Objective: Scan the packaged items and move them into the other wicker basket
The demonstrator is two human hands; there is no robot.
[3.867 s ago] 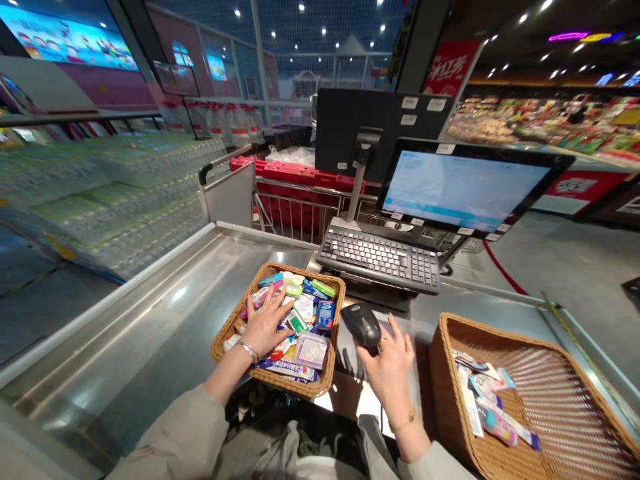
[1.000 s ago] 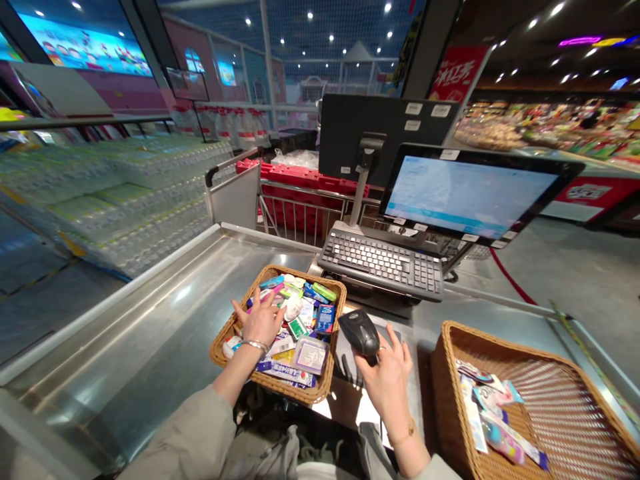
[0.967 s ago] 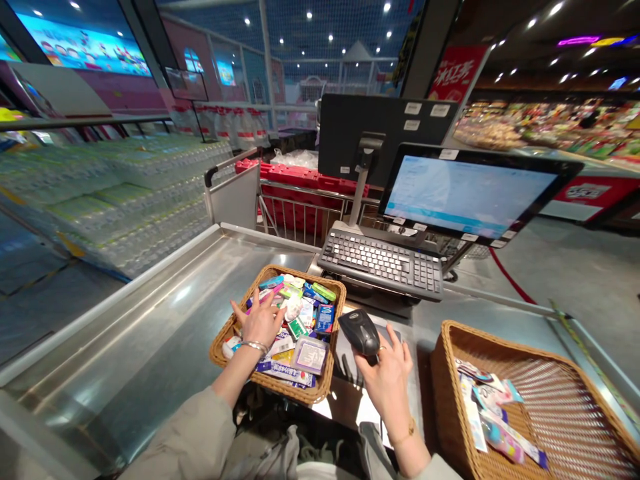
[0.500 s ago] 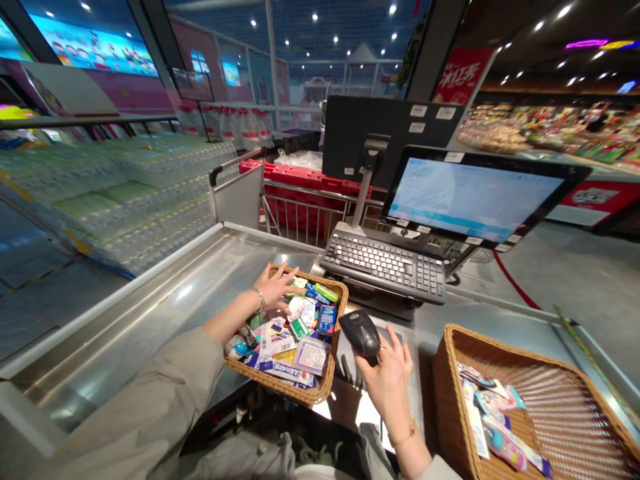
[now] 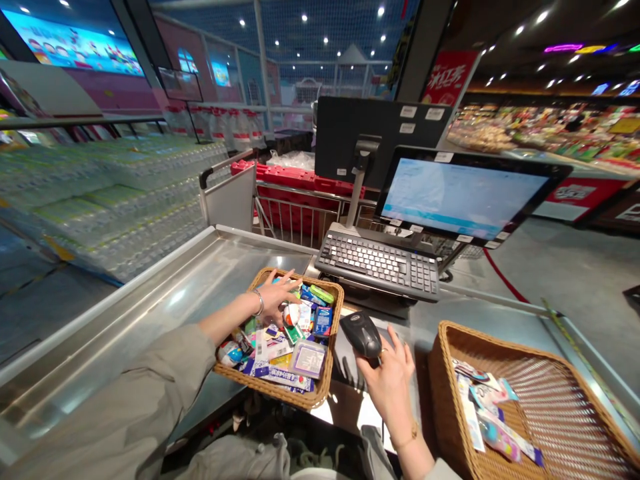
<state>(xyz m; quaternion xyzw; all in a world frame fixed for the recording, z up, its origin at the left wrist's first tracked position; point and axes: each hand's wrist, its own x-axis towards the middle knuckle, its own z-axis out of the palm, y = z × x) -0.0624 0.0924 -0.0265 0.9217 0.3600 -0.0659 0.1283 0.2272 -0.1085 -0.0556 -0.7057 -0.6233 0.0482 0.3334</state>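
A wicker basket (image 5: pixel 327 373) full of several small packaged goods stands on the steel counter. My left hand (image 5: pixel 277 297) reaches into its far side, fingers spread over the packets, holding nothing that I can see. My right hand (image 5: pixel 391 377) is wrapped around the handle of a black barcode scanner (image 5: pixel 361 333), which stands just right of that basket.
A second wicker basket (image 5: pixel 445 363) at the right holds several packets. Behind are a grey keyboard (image 5: pixel 379 265), a touch screen (image 5: pixel 463 195) and a rear display (image 5: pixel 370 133). The steel counter (image 5: pixel 150 313) runs to the left. A red cart (image 5: pixel 295 183) stands beyond.
My left hand has moved from the basket's near left part to its far side, with the arm now stretched across from the left. My right hand keeps hold of the scanner.
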